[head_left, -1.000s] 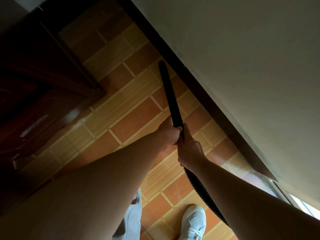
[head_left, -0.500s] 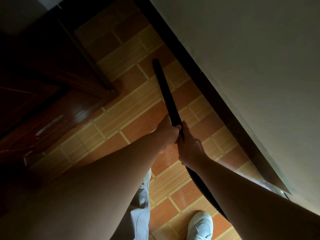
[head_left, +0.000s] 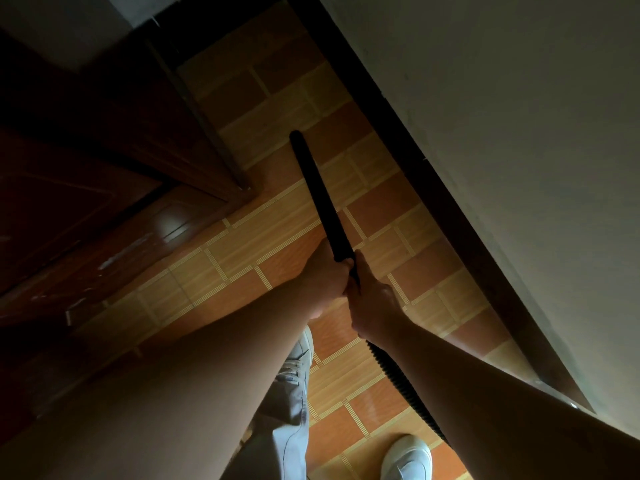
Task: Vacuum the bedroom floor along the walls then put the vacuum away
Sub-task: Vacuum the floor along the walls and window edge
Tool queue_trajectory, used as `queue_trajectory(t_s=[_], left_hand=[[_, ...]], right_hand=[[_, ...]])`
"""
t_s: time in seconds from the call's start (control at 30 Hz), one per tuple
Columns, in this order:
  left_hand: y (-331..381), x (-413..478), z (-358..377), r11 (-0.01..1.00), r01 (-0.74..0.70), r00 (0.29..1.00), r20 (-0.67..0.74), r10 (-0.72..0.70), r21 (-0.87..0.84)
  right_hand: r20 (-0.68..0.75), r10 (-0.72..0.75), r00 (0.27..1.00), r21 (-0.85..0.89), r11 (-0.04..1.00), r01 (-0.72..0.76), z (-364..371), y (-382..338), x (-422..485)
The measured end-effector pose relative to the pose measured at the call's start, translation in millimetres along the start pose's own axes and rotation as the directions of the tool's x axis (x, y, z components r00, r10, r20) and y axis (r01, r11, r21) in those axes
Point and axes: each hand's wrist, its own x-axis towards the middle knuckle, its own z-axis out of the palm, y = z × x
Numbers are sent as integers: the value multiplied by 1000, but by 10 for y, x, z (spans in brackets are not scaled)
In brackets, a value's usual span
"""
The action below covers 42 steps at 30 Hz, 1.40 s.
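Both hands clenched on vacuum wand (head_left: 317, 195) — left hand (head_left: 325, 275) ahead, right hand (head_left: 372, 303) behind, hose (head_left: 398, 372) trailing back. Steer nozzle right toward baseboard (head_left: 446, 209) — keep tip low.

Both hands (head_left: 325, 275) (head_left: 374, 303) grip black wand (head_left: 317, 192), tip seemingly touching floor (head_left: 277, 230)

The left hand (head_left: 327, 275) and right hand (head_left: 372, 299) cover the lower end of the black wand (head_left: 317, 188). The ribbed hose (head_left: 391, 368) disappears behind the right forearm (head_left: 502, 403). The bottom edge cuts off 1 white shoe (head_left: 407, 457), and the wooden door (head_left: 86, 209) is lost in shadow.
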Motion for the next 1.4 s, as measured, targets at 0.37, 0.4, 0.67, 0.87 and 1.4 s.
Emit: queue_trajectory(t_s=[0.37, 0.4, 0.67, 0.87, 1.4], left_hand=[[220, 67, 61, 998, -38, 997, 70, 35, 53], [258, 78, 83, 997, -38, 996, 77, 33, 61], [584, 351, 95, 988, -57, 995, 85, 45, 144], [712, 495, 54, 985, -79, 996, 62, 70, 151], [1042, 758, -21, 994, -92, 996, -8, 93, 57]], right_hand=[[-96, 34, 995, 48, 998, -30, -120, -97, -2], [-105, 44, 993, 59, 998, -38, -146, -105, 13], [-124, 111, 986, 177, 980, -88, -291, -179, 368], [-109, 105, 989, 153, 984, -87, -348, -256, 574], [-125, 7, 992, 124, 992, 9, -524, -478, 975]])
